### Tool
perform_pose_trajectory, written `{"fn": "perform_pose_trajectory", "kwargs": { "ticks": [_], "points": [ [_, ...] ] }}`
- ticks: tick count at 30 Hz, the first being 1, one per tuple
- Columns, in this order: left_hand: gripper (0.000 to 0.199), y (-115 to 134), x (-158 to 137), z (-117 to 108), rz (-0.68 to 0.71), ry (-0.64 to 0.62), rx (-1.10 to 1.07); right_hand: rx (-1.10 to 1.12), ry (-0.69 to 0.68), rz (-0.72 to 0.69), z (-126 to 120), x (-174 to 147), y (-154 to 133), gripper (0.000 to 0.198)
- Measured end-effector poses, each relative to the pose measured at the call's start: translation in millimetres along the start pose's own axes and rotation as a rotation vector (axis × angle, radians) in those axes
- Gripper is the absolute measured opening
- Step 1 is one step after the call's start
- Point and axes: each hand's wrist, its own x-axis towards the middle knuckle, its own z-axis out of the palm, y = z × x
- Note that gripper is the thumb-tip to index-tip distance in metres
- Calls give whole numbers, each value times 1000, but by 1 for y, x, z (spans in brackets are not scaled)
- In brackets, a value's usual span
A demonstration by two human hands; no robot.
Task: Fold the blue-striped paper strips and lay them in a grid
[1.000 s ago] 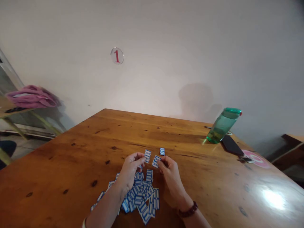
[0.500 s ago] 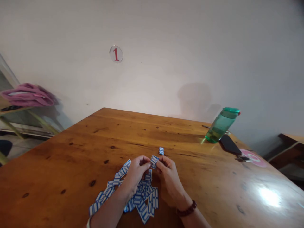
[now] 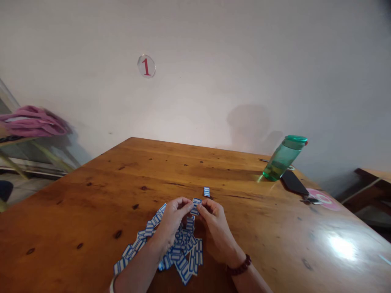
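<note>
Between my two hands is a small blue-and-white label sheet [image 3: 196,206], held up just above the table; whether it is one piece or a thin stack I cannot tell. My left hand [image 3: 173,219] pinches its left edge between thumb and forefinger. On the opposite edge, my right hand [image 3: 215,219] has a thumb-and-finger pinch. Below and partly behind my left hand and forearm spreads a loose pile of similar blue-and-white pieces [image 3: 183,266]. A small neat piece or stack [image 3: 207,191] lies apart, just beyond my fingertips.
The wooden table [image 3: 91,219] reaches to a white wall. At right stand a green bottle [image 3: 284,158], a black phone-like slab [image 3: 293,183], keys [image 3: 310,200] and a pink round mat [image 3: 326,199]. A pink cloth [image 3: 35,122] rests on a stand at far left.
The held piece has turned from tilted to nearly upright between my fingers. My right thumb has slid a little over its face. The view has shifted slightly.
</note>
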Motion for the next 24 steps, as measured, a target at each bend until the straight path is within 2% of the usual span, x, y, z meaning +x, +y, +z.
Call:
{"fn": "perform_pose_trajectory", "kwargs": {
  "ticks": [11, 21, 24],
  "points": [
    [13, -4, 4, -3, 74, -18, 73, -28, -38, -16, -2, -2, 1, 24],
    [15, 0, 0, 1, 57, -32, 4, -97, -50, -61, -1, -1, -2, 23],
    [13, 2, 2, -4, 73, -8, -22, -121, -56, -78, 0, -3, -4, 22]
  ]
}}
